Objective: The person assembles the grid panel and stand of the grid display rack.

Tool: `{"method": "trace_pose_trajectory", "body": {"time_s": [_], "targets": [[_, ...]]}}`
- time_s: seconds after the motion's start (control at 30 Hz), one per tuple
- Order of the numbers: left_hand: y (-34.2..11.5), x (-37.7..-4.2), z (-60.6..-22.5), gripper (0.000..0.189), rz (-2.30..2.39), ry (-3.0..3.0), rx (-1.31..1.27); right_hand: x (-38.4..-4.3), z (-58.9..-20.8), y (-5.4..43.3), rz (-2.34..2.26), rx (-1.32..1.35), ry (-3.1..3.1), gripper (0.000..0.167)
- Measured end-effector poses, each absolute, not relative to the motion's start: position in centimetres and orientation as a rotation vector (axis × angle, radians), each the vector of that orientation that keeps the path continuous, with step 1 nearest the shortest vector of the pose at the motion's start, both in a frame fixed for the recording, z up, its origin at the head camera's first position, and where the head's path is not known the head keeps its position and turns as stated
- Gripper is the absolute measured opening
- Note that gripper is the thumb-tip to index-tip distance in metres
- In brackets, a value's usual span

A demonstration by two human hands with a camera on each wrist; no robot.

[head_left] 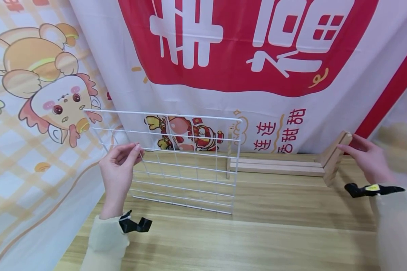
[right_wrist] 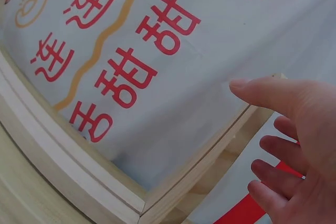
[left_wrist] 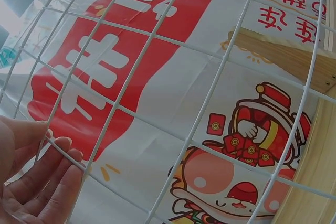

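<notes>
In the head view my left hand (head_left: 120,165) pinches a white wire grid panel (head_left: 186,175) near its left side, thumb and fingertips at a crossing of the wires. The panel stands tilted over the table, its right edge overlapping the near upright of a wooden stand (head_left: 278,167). The left wrist view shows the fingers (left_wrist: 52,187) at the wires. My right hand (head_left: 371,158) holds the top of the stand's right upright (head_left: 335,160), thumb in front and fingers behind. In the right wrist view, the thumb lies across the upright's upper end.
A wood-grain table (head_left: 274,226) lies under the panel and stand. Behind hangs a white cloth (head_left: 196,99) with red printing, and at the left a checked cloth (head_left: 64,165) with cartoon figures. Black straps circle both wrists.
</notes>
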State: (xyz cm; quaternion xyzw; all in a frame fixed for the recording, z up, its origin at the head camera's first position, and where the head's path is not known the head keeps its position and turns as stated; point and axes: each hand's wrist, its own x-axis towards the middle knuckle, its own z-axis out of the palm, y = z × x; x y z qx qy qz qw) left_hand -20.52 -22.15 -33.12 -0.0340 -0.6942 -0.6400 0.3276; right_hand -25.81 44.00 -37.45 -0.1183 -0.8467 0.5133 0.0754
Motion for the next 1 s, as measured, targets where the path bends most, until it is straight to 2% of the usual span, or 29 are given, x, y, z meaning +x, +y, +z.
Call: {"method": "trace_pose_trajectory", "body": {"time_s": [0.4,0.67,0.87,1.0], "targets": [[-22.2,-20.4,-33.0,0.024,-1.686,-1.812,-0.103,-27.0,-37.2,43.7,1.514,-0.286,-2.659,0.095],[-22.2,-20.4,-33.2,0.024,-1.705,-1.798,-0.104,-27.2,-37.0,43.7,1.582,-0.202,-2.637,0.094],[-22.3,-20.4,-33.2,0.024,-1.703,-1.795,-0.104,-26.7,-37.3,43.8,1.753,-0.122,-2.536,0.086],[-22.3,-20.4,-33.2,0.024,-1.703,-1.795,-0.102,-26.0,-37.4,44.2,1.940,-0.041,-2.433,0.070]]}}
